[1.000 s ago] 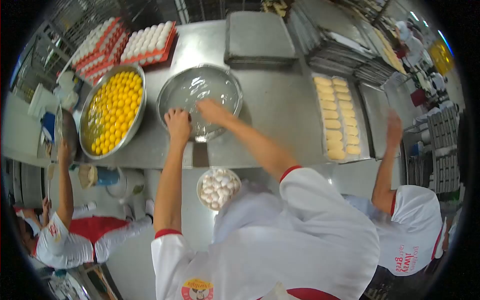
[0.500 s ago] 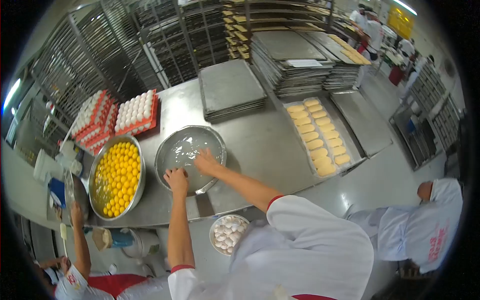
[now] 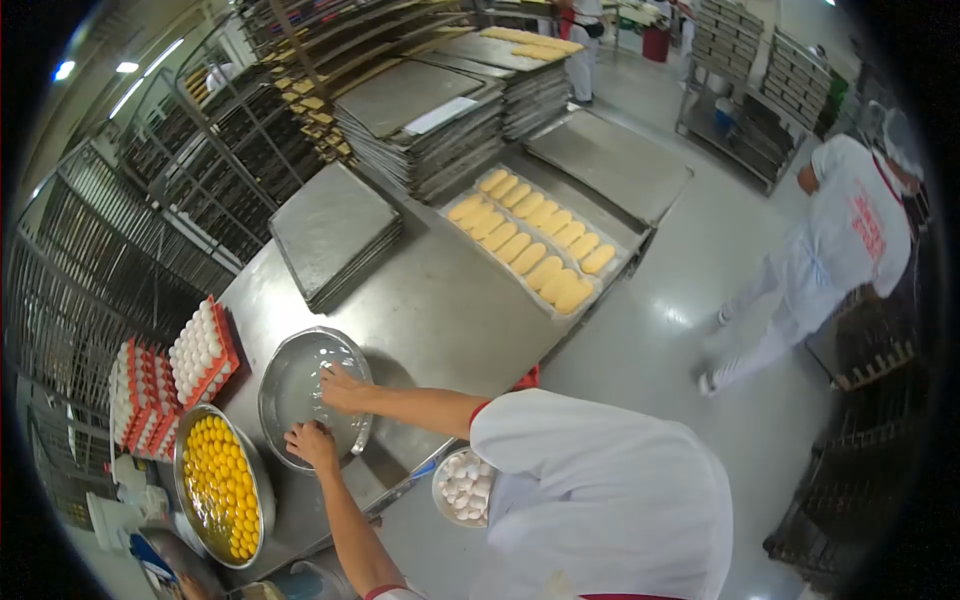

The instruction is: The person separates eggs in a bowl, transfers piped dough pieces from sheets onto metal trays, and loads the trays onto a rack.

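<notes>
Ceiling tubes (image 3: 165, 56) are glowing at upper left. Glare is whitening a patch of floor (image 3: 668, 312) and glinting inside the bowl (image 3: 276, 385). Wide-angle distortion is bending the left rack (image 3: 80, 235); black is filling the corners; background detail is softening.

Silver bowl (image 3: 272, 392), yellow yolks (image 3: 217, 475), white eggs (image 3: 195, 350)

I'm wearing a white shirt (image 3: 630, 480), its cloth creasing softly. Thin red trim (image 3: 478, 416) is edging the shirt's short right sleeve (image 3: 540, 425); matching red trim (image 3: 384, 592) is edging its left one. A red band (image 3: 625, 597) is showing at the shirt's edge nearest my head. Beyond the shirt's sleeves, my right forearm (image 3: 425, 405) and left forearm (image 3: 350, 530) are showing bare.
</notes>
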`<action>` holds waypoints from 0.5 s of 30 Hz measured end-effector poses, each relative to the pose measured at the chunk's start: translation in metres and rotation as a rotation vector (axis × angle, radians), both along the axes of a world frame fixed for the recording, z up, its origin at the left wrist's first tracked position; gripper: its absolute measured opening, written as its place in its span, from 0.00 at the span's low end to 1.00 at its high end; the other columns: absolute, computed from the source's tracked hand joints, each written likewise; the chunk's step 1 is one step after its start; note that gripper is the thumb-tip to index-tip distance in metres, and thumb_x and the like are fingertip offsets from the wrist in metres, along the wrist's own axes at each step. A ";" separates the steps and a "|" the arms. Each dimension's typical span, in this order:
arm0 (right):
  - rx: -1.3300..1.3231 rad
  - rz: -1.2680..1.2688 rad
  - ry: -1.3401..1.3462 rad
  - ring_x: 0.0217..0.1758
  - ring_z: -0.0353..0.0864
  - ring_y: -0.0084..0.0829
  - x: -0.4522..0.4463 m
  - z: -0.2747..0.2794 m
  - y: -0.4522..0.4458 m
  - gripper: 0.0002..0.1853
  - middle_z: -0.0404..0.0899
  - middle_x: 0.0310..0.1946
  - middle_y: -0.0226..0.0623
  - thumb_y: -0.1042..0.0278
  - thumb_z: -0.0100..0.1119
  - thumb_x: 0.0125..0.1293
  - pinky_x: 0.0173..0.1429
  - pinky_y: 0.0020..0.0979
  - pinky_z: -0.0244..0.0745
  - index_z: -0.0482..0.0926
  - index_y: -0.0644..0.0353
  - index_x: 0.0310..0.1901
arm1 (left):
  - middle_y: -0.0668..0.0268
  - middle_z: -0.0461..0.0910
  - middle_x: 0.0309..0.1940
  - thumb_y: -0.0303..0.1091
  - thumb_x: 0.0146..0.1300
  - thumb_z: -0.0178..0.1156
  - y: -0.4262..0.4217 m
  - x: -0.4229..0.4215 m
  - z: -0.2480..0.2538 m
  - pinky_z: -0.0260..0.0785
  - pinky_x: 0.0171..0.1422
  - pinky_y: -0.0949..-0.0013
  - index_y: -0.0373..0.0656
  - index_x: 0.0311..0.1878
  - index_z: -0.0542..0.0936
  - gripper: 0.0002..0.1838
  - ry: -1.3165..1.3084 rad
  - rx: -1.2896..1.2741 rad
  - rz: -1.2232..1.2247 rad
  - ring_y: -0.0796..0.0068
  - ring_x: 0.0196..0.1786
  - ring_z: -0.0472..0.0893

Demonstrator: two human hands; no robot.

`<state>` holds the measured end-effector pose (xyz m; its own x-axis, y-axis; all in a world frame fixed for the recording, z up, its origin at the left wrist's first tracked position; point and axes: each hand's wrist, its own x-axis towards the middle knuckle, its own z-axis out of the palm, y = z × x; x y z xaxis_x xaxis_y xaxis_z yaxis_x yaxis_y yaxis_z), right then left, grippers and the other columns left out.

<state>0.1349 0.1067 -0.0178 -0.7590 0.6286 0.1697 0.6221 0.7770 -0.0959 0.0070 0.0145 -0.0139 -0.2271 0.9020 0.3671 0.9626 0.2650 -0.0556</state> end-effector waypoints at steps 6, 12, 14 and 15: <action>-0.016 0.019 0.241 0.61 0.63 0.44 -0.001 -0.016 0.009 0.10 0.77 0.40 0.42 0.68 0.64 0.43 0.65 0.57 0.53 0.84 0.56 0.31 | 0.67 0.76 0.41 0.34 0.45 0.64 0.003 -0.002 0.003 0.58 0.53 0.56 0.52 0.24 0.83 0.02 0.045 -0.013 -0.034 0.59 0.50 0.69; -0.136 -0.025 0.331 0.64 0.61 0.49 0.026 0.022 -0.004 0.13 0.77 0.43 0.46 0.68 0.63 0.44 0.68 0.59 0.47 0.84 0.60 0.34 | 0.65 0.74 0.43 0.37 0.44 0.67 0.000 0.015 0.029 0.60 0.51 0.56 0.52 0.29 0.84 0.07 0.197 -0.096 0.134 0.58 0.49 0.69; -0.122 -0.030 0.297 0.64 0.61 0.49 0.029 0.022 -0.006 0.13 0.77 0.44 0.47 0.68 0.63 0.45 0.67 0.58 0.48 0.84 0.61 0.35 | 0.59 0.74 0.44 0.37 0.47 0.64 0.003 0.013 0.025 0.61 0.52 0.52 0.50 0.29 0.84 0.06 0.308 -0.088 0.143 0.55 0.50 0.69; -0.106 -0.048 0.323 0.64 0.60 0.49 0.033 0.023 -0.007 0.13 0.76 0.44 0.47 0.68 0.63 0.46 0.66 0.58 0.49 0.84 0.61 0.35 | 0.59 0.74 0.44 0.37 0.47 0.64 0.004 0.012 0.024 0.61 0.52 0.52 0.50 0.29 0.84 0.06 0.308 -0.089 0.145 0.55 0.50 0.69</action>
<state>0.1677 0.0996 0.0049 -0.6461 0.6892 0.3281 0.5817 0.7228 -0.3730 0.0190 0.0182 0.0099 -0.2460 0.9000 0.3599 0.8496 0.3790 -0.3669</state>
